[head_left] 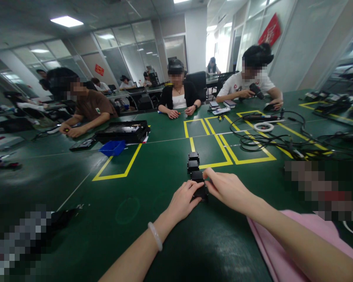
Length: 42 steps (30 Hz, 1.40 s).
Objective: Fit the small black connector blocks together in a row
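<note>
Several small black blocks stand in a line on the green table, the far block (193,156) and a middle block (193,166) untouched. My left hand (182,200), with a pale bracelet at the wrist, grips the nearest black block (200,192) between thumb and fingers. My right hand (225,187) is closed, its fingertips pinched at the right side of the row, beside another black block (197,176). What those fingertips hold, if anything, is hidden. The blocks' finer details are too small to make out.
Yellow tape outlines (216,164) mark the green table (153,219). Black cables (253,143) lie tangled at the right. A blue bin (113,148) sits by a black case (123,131) at the left. Several people work across the table. Pink cloth (300,223) lies under my right arm.
</note>
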{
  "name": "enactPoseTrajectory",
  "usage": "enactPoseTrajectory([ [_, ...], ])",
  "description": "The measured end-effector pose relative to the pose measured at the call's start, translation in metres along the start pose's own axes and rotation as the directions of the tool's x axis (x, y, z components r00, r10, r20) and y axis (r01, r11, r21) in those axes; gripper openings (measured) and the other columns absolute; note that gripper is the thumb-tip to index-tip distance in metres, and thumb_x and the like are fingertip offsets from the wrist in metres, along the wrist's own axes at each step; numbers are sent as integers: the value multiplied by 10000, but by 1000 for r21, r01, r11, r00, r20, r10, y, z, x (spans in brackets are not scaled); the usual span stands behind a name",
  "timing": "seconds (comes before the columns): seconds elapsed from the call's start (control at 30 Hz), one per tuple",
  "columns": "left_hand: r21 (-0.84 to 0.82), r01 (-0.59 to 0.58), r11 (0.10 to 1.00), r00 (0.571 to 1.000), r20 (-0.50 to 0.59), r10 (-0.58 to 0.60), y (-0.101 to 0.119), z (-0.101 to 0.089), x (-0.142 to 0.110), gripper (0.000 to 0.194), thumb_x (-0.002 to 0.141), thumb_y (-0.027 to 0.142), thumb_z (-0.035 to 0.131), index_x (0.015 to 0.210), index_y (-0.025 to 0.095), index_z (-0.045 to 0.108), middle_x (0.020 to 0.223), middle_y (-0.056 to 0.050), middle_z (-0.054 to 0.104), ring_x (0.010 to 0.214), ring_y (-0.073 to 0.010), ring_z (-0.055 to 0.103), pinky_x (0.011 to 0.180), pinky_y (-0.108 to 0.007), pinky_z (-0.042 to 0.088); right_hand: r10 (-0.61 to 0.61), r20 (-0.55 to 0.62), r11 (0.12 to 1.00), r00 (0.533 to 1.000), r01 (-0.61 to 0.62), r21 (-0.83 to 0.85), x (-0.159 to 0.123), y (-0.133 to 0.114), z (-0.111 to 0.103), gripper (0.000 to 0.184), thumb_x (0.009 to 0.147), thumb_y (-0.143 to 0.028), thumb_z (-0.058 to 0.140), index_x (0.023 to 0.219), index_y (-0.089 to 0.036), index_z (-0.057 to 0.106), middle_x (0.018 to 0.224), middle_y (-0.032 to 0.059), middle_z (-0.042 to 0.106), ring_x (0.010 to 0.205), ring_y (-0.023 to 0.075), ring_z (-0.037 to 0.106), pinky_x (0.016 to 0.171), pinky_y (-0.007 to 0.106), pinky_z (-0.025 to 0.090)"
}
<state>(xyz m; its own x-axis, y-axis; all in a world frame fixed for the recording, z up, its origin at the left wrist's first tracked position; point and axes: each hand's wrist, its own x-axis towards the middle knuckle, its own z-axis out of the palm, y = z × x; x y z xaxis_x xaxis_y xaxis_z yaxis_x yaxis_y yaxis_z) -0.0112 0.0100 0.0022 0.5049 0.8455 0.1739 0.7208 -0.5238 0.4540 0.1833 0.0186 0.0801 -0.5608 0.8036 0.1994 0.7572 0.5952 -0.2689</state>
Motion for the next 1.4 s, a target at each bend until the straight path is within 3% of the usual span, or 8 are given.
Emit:
enactPoseTrajectory([
  [0.23, 5, 10, 1000, 1000, 2, -10, -1, 1, 0, 440, 846, 221, 603, 1249, 285, 438, 1152, -23, 513, 1042, -211, 495, 912, -364, 453, 3, 1, 1000, 1000, -3, -8, 0, 0, 3, 152, 963, -319, 360, 927, -210, 461, 808, 8, 659, 714, 164, 629, 577, 239, 324],
  [0.47, 4, 6, 1000, 1000, 8, -6, 0, -1, 0, 482, 841, 211, 603, 1278, 288, 415, 1164, -28, 505, 1060, -212, 489, 920, -366, 448, 35, -12, 999, 999, -35, -23, 0, 3, 3, 101, 922, -239, 405, 1009, -205, 443, 854, 17, 665, 685, 164, 625, 566, 237, 313],
  [0.63, 11, 3, 1000, 1000, 5, -4, 0, -1, 0, 472, 846, 218, 595, 1277, 297, 419, 1170, -30, 502, 1056, -214, 493, 915, -368, 451, 17, 8, 1000, 1000, -17, -13, 2, 1, 2, 107, 947, -280, 377, 942, -208, 456, 836, 14, 663, 711, 163, 628, 568, 235, 312],
  [0.8, 13, 3, 1000, 1000, 4, -3, 0, -1, -1, 477, 850, 224, 595, 1283, 301, 412, 1170, -28, 503, 1049, -214, 494, 916, -368, 451, 22, -10, 1000, 1000, -22, 18, 0, 2, 3, 105, 921, -236, 404, 1015, -208, 440, 841, 11, 663, 703, 159, 628, 581, 234, 327],
  [0.97, 25, 7, 1000, 1000, 1, -7, 0, 0, -1, 445, 851, 224, 596, 1259, 289, 431, 1166, -25, 506, 1046, -212, 493, 911, -366, 452, -8, -6, 1000, 1000, 8, 0, 1, 2, 2, 153, 960, -329, 363, 929, -215, 460, 806, 4, 661, 698, 159, 626, 569, 236, 319],
  [1.23, 15, 6, 1000, 1000, 11, -6, 1, -2, -1, 472, 852, 220, 588, 1280, 303, 409, 1191, -31, 496, 1057, -214, 496, 913, -373, 452, 20, -18, 1000, 1000, -20, -8, 1, 3, 3, 113, 931, -243, 395, 1018, -201, 454, 823, 6, 664, 693, 157, 632, 571, 236, 332],
  [1.4, 18, 10, 1000, 1000, 14, -10, 1, -2, -1, 459, 851, 217, 586, 1269, 302, 415, 1186, -31, 495, 1049, -212, 500, 904, -373, 457, 14, -17, 999, 1000, -15, -48, 2, 1, 0, 113, 942, -269, 390, 951, -206, 484, 821, 11, 670, 707, 153, 631, 572, 233, 325],
])
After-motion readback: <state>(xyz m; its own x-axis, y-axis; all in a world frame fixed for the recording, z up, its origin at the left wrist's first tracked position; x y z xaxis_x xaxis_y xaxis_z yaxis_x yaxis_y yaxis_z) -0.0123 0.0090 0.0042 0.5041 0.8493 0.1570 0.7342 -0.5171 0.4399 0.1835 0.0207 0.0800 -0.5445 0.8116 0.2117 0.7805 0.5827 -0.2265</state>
